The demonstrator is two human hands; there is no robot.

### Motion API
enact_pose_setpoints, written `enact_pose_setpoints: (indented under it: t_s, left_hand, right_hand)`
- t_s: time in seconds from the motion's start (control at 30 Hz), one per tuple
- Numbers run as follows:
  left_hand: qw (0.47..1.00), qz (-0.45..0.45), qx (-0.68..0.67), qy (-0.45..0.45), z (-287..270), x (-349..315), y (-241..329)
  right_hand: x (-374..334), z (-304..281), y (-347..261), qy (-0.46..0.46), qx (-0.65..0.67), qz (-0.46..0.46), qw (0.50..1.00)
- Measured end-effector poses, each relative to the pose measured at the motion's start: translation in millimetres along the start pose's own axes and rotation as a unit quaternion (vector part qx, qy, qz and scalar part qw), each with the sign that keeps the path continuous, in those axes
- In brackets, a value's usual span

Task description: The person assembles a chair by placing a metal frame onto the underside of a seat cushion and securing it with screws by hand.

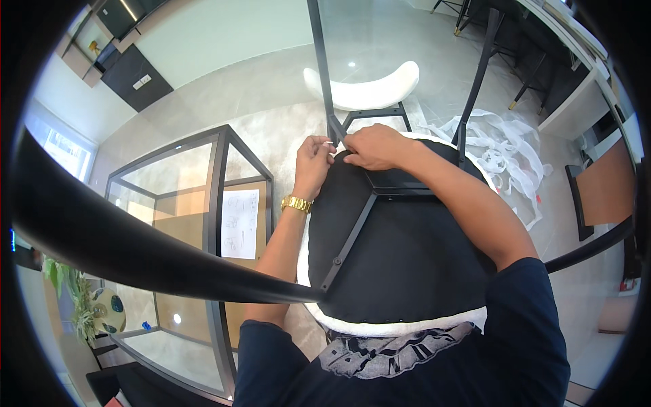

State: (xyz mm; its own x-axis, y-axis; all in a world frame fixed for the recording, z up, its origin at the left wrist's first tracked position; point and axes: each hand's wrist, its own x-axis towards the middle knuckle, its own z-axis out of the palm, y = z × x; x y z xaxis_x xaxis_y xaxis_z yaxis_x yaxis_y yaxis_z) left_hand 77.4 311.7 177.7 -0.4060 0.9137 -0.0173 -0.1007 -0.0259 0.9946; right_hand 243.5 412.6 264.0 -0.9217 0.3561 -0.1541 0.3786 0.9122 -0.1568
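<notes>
An upturned chair lies before me, its black seat underside (420, 258) edged with white upholstery and its dark legs pointing up. At the far left corner, by one chair leg (321, 61), my left hand (313, 164) pinches something small beside the leg's foot plate; what it is I cannot make out. My right hand (376, 147) reaches across the seat to the same corner. Its fingers are curled down at the metal frame (354, 237), and whatever they grip is hidden. The white curved backrest (380, 88) extends beyond the far edge of the seat.
On the left stands a glass-sided table with a dark frame (218, 203); a printed instruction sheet (239, 224) lies within it. Crumpled white wrapping (498, 152) covers floor at the right. A near chair leg (149, 247) slants across the left foreground. Black stools (542, 61) stand far right.
</notes>
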Motion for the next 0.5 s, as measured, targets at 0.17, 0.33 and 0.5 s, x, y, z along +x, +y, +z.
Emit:
enact_pose_setpoints:
  t_s: [0.17,0.33,0.5]
  left_hand:
    - [1.0,0.001,-0.022,-0.012,0,1,3]
    - [0.998,-0.001,-0.068,-0.02,5,0,10]
    - [0.982,0.091,-0.143,-0.079,6,3,16]
  right_hand:
    - [0,10,16,0.062,-0.056,-0.084,0.993]
    - [-1,15,11,0.015,-0.097,-0.012,0.995]
    - [-8,10,8,0.087,0.415,0.088,0.901]
